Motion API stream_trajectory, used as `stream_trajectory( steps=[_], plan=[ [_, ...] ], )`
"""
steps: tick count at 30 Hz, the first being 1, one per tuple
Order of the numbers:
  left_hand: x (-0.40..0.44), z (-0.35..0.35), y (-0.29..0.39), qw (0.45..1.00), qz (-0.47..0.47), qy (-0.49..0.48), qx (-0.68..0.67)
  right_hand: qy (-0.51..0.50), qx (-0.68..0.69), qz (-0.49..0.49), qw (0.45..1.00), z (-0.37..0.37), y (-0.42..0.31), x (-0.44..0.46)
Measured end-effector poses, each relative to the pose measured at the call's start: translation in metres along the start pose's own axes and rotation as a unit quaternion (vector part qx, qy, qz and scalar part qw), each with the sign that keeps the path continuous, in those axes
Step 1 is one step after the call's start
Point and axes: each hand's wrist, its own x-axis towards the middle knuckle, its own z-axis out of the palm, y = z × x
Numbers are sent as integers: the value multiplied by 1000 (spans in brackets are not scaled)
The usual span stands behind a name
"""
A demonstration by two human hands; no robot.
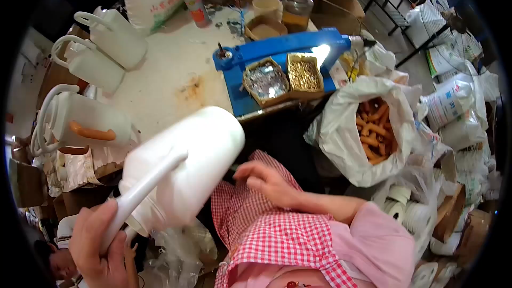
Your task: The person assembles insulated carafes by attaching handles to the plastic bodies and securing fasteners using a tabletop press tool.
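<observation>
Watering can [186, 184], plain white, is held tilted in the air in front of the table's [170, 56] near edge, toward its left corner. My left hand [88, 248] has its grip closed around the long tube [152, 184] that runs out from the can's side; my right hand [266, 181] is over the checked cloth [237, 210] on the lap, grip loosely open, with nothing I can make out in it. Carrying the whole body by one slim tube looks prone to twisting, so I'd cup the right palm under the rounded end before any turn, keep the left wrist slow, and leave room between the can and the blue stand [266, 48] at the table's near right corner. From my end the plastic looks smooth and glossy, its rounded base pointing up and away from the lap, its outline softened by blur. I see no orange handle on the side facing me, unlike the can with the orange handle [96, 112] by the table's left edge.
</observation>
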Motion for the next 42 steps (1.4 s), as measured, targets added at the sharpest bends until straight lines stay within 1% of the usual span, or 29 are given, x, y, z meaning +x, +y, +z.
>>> stream_trajectory(
  steps=[3, 4, 5, 7, 8, 9, 11, 12, 13, 15, 16, 17, 18, 19, 20, 21, 22, 23, 24, 25, 26, 27, 28, 29, 31, 32, 34, 39, 42],
  plan=[
    [-9, -4, -17, 996, -55, -33, -60, 210, -48, 71, 974, -26, 10, -10],
    [-12, -1, -27, 995, -54, -40, -78, 234, -78, 64, 967, -36, 24, -9],
    [-16, -1, -34, 986, 5, -80, -149, 230, -71, 42, 970, -39, 38, -10],
    [-21, 5, -33, 972, -24, -152, -180, 163, -93, 60, 980, -33, 42, -5],
    [-22, 14, -52, 985, 29, -90, -147, 141, -249, -29, 958, -34, 36, -7],
    [-23, 28, -68, 972, -47, -58, -224, 152, -248, -21, 956, -34, 36, -10],
    [0, 68, -85, 998, 5, 66, -18, 240, -57, 80, 966, -35, 36, -8],
    [3, 91, -91, 977, 27, 120, 172, 268, -136, 17, 954, -34, 36, -6],
    [2, 108, -112, 959, 130, 144, 205, 273, -136, 17, 952, -41, 35, -4],
    [-6, 144, -149, 973, 160, 108, 123, 226, -199, 12, 953, -61, 32, 4],
    [-2, 165, -150, 988, 110, 105, 24, 227, -175, 38, 957, -70, 30, 7],
    [7, 182, -150, 990, 55, 103, -74, 207, -225, 56, 950, -78, 21, 7],
    [15, 192, -152, 983, 67, 90, -147, 186, -241, 56, 951, -84, 19, 9],
    [24, 203, -147, 983, 62, 87, -151, 162, -258, 59, 951, -89, 17, 10],
    [32, 213, -138, 953, -1, 47, -300, 109, -276, 96, 950, -96, 10, 9],
    [35, 218, -133, 896, -63, 8, -439, 56, -292, 129, 946, -103, -2, 9],
    [40, 220, -142, 910, -80, -57, -402, 21, -343, 152, 927, -114, -16, 8],
    [42, 221, -144, 909, -78, -53, -405, -20, -478, 99, 873, -137, -30, 4],
    [44, 220, -143, 920, -63, -60, -382, 48, -537, -3, 842, -154, -46, 3],
    [43, 219, -142, 929, -51, -70, -359, 197, -365, 84, 906, -162, -69, 11],
    [40, 214, -138, 941, -47, -62, -330, 277, -440, -39, 854, -186, -76, 18],
    [37, 211, -136, 957, -7, -37, -286, 314, -547, -46, 775, -190, -104, 27],
    [31, 207, -130, 961, -35, -25, -272, 318, -586, -115, 737, -200, -118, 38],
    [25, 205, -123, 964, -61, -10, -257, 317, -586, -113, 737, -210, -119, 50],
    [15, 208, -117, 972, -83, -8, -219, 303, -660, -65, 685, -218, -115, 69],
    [12, 210, -116, 978, -104, -1, -182, 301, -658, -66, 687, -218, -113, 72],
    [9, 215, -115, 973, -105, 12, -203, 272, -693, 15, 667, -222, -113, 75],
    [10, 218, -114, 968, -95, 32, -229, 283, -691, -33, 665, -223, -107, 74],
    [15, 217, -113, 973, -85, 46, -211, 350, -557, -107, 745, -212, -117, 78]
  ],
)
